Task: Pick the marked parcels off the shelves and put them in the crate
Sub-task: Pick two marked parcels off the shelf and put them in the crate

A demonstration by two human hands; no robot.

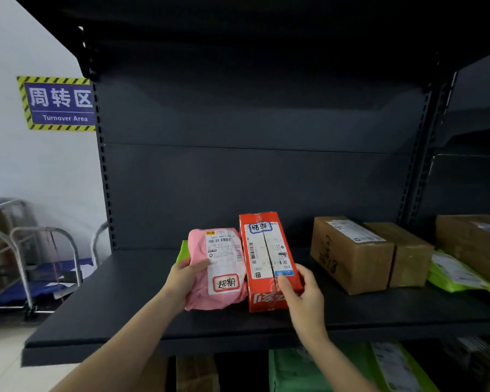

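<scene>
Left hand (186, 274) grips pink parcel (221, 267), right hand (306, 297) red box (268, 257), perhaps resting on dark shelf (119, 295) beside white wall (46, 171)

— where are your hands?
— both stretched forward. my left hand (186, 274) grips the pink parcel (224, 290), thumb on top.
— and the right?
— my right hand (303, 295) holds the red box (266, 250), thumb on its top face.
</scene>
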